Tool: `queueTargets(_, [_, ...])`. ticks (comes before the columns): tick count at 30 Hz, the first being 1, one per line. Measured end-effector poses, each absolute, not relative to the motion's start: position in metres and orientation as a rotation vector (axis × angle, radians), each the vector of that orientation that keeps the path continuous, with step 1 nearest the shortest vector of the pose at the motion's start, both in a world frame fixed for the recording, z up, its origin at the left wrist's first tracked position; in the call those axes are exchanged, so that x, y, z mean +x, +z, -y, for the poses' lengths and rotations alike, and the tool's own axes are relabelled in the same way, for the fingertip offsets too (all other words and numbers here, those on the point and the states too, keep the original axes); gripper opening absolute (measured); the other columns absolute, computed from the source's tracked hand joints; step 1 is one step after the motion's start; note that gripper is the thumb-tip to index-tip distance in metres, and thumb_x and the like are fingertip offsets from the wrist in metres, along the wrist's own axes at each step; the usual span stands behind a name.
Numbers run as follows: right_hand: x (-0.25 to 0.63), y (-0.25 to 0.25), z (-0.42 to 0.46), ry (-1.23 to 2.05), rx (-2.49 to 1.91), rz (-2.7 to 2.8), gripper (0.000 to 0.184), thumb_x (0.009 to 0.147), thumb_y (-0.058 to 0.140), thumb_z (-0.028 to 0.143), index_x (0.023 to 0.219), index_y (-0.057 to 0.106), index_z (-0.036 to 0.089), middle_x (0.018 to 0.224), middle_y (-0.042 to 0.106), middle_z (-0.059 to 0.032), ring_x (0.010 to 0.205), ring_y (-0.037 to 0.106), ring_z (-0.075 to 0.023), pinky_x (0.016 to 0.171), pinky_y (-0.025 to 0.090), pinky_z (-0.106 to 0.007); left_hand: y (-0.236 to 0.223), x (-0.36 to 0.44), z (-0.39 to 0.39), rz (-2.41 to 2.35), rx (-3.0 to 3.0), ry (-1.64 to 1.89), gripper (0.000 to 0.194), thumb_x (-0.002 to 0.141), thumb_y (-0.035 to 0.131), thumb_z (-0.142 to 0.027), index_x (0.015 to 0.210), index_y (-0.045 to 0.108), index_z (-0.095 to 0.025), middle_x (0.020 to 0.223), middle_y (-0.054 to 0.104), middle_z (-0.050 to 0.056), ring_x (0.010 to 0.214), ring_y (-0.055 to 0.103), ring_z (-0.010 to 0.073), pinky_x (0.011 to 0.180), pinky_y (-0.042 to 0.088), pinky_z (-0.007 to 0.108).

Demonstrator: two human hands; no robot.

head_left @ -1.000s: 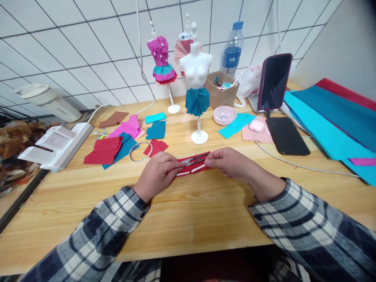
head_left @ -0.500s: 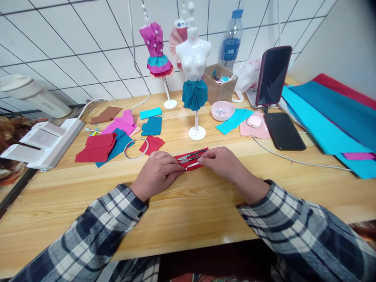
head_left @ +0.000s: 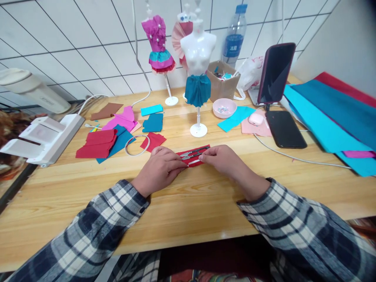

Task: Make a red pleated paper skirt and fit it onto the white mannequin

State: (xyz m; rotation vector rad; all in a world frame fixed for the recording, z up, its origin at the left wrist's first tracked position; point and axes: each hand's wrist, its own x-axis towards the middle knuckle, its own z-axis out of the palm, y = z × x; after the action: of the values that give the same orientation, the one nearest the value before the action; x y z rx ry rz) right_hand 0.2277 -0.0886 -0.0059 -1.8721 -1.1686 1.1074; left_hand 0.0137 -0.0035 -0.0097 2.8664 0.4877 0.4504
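Note:
A strip of red crepe paper [head_left: 202, 161] lies on the wooden table with a pair of thread snips [head_left: 192, 152] on top of it. Along its near edge runs a narrow white strip [head_left: 194, 161], apparently tape. My left hand [head_left: 161, 168] rests over the red strip's left end, fingers together and tips pressed down by a small white bit. At the other end, my right hand [head_left: 221, 156] pinches the white strip's right end between thumb and forefinger. Behind them stands a white dress-form mannequin [head_left: 198, 45] wearing a teal paper skirt [head_left: 198, 91].
Coloured paper pieces [head_left: 95, 143] and a white ring [head_left: 137, 145] lie left. Beyond are a dressed mannequin [head_left: 158, 39], a cardboard box [head_left: 221, 86], and a pink bowl [head_left: 225, 109] of beads. Two phones [head_left: 286, 129], a cable and large paper sheets [head_left: 331, 117] occupy the right.
The view has shifted slightly, so the table items sit a little higher and farther right. Both hands keep nearly the same places on the red paper and white strip.

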Motion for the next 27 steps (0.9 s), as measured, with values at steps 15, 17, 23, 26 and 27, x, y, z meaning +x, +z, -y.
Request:
queueTargets(15, [0.2266,-0.0066,0.0893,1.062,-1.943,1.241,0.019,0.076,0.064,0.032,0.072,0.074,0.017,0.061,0.064,0.0014,0.062,0.055,-0.0134,0.058,0.037,-0.025,-0.0102,0.0132,0.0017,-0.435,2.867,0.465,0.019,0.093,0.056,-0.025,0.096,0.074,-0.024,0.091,0.073,0.003,0.086,0.061,0.0182,0.085,0.038,0.039])
queueTargets(17, [0.2256,-0.0067,0.0893,1.017,-1.974,1.285,0.017,0.076,0.063,0.03,0.071,0.074,0.018,0.061,0.064,0.0014,0.062,0.054,-0.0129,0.059,0.037,-0.025,-0.0097,0.0137,0.0019,-0.427,2.868,0.466,0.018,0.093,0.056,-0.025,0.096,0.074,-0.024,0.091,0.073,0.003,0.085,0.061,0.018,0.086,0.038,0.039])
queueTargets(23, [0.2237,-0.0055,0.09,0.87,-2.051,1.373,0.015,0.076,0.061,0.025,0.067,0.071,0.02,0.059,0.063,0.0016,0.058,0.052,-0.0121,0.059,0.036,-0.025,-0.009,0.0143,0.0024,-0.427,2.874,0.466,0.019,0.094,0.056,-0.026,0.096,0.074,-0.024,0.092,0.073,0.003,0.086,0.061,0.0183,0.085,0.038,0.039])
queueTargets(26, [0.2228,-0.0045,0.0903,0.796,-2.08,1.395,0.013,0.075,0.061,0.024,0.067,0.07,0.019,0.061,0.063,0.0013,0.059,0.053,-0.0123,0.06,0.036,-0.025,-0.0102,0.0137,0.0018,-0.426,2.878,0.46,0.018,0.094,0.056,-0.026,0.097,0.074,-0.024,0.092,0.073,0.003,0.087,0.061,0.0184,0.086,0.039,0.039])
queueTargets(27, [0.2226,-0.0044,0.0903,0.786,-2.085,1.392,0.013,0.075,0.061,0.023,0.067,0.069,0.019,0.062,0.064,0.0013,0.06,0.053,-0.0124,0.06,0.036,-0.025,-0.0107,0.0134,0.0015,-0.424,2.879,0.457,0.018,0.094,0.056,-0.026,0.097,0.074,-0.024,0.092,0.073,0.003,0.087,0.061,0.0184,0.086,0.039,0.039])
